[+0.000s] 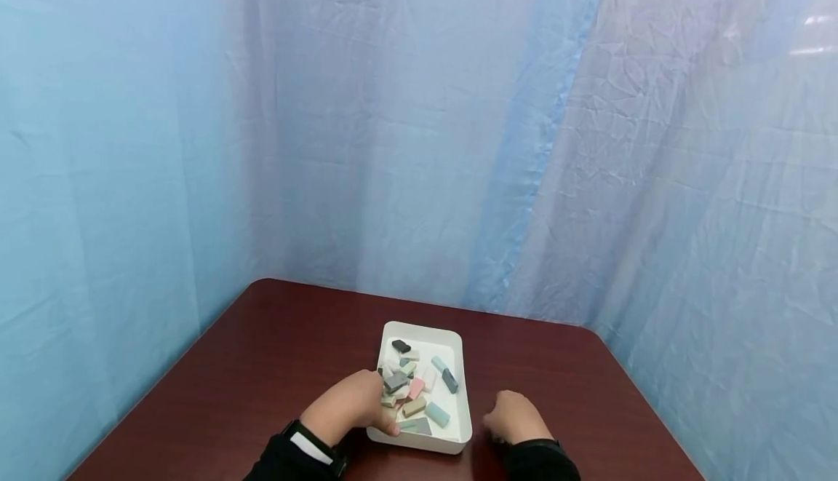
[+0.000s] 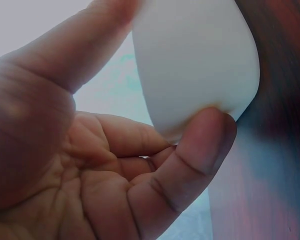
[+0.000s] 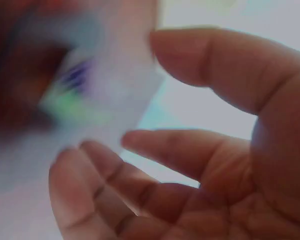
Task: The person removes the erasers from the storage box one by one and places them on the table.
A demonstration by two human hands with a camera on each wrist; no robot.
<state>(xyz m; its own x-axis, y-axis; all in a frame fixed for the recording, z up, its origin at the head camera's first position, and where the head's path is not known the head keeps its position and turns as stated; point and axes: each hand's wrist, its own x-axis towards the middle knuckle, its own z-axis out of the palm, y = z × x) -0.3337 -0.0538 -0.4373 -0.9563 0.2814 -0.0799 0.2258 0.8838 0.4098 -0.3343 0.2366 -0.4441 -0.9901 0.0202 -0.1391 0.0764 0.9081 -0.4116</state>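
A white rectangular tray (image 1: 428, 331) stands on the table, full of small block-like pieces in several colours. My left hand (image 1: 350, 404) grips its left side near the close corner. There the thumb reaches over the rim, and in the left wrist view fingertips (image 2: 207, 135) press against the outer wall of the white tray (image 2: 200, 55). To the right of the tray, my right hand (image 1: 517, 417) is low over the table, apart from the tray. Its fingers (image 3: 165, 150) are loosely bent with nothing between them and the thumb in the right wrist view.
Among the pieces are a pink block (image 1: 416, 388), a light blue one (image 1: 437, 414), a tan one (image 1: 414, 407) and a black one (image 1: 401, 346). The dark red-brown table (image 1: 314, 321) has rounded far corners. Light blue curtains (image 1: 419, 139) hang behind it and along both sides.
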